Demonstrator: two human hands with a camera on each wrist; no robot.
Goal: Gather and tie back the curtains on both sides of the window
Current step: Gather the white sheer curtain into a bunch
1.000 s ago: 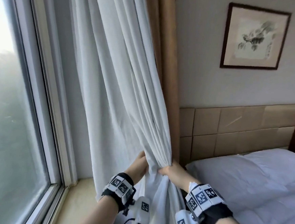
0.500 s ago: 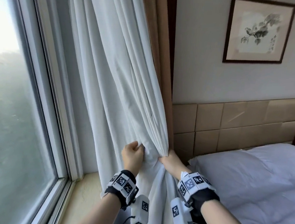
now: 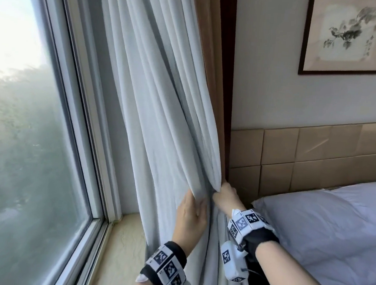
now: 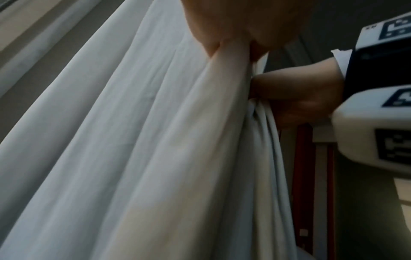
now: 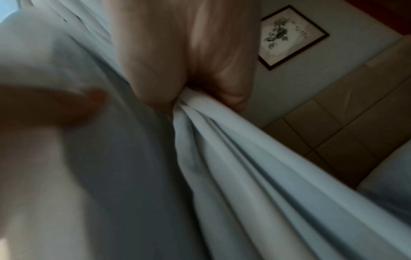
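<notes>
A white sheer curtain (image 3: 162, 109) hangs at the window's right side, drawn into folds toward the wall corner. My right hand (image 3: 224, 193) grips the gathered bunch at waist height, fingers wrapped round it; the right wrist view shows the folds (image 5: 233, 149) coming out of that fist. My left hand (image 3: 191, 210) holds a thick fold of the same curtain just left of the bunch, and the left wrist view shows fingers curled round that fold (image 4: 224, 73). A tan heavy curtain (image 3: 208, 60) hangs behind the white one. No tie-back is in view.
The window glass (image 3: 24, 152) and its white frame (image 3: 89, 121) fill the left, with a beige sill (image 3: 120, 245) below. At the right stand a bed with white bedding (image 3: 321, 231), a tan padded headboard (image 3: 316, 152) and a framed picture (image 3: 348, 35) on the wall.
Both hands have risen along the curtain and pulled it closer to the wall corner. My left hand has shifted its hold onto a fold beside the right hand's bunch.
</notes>
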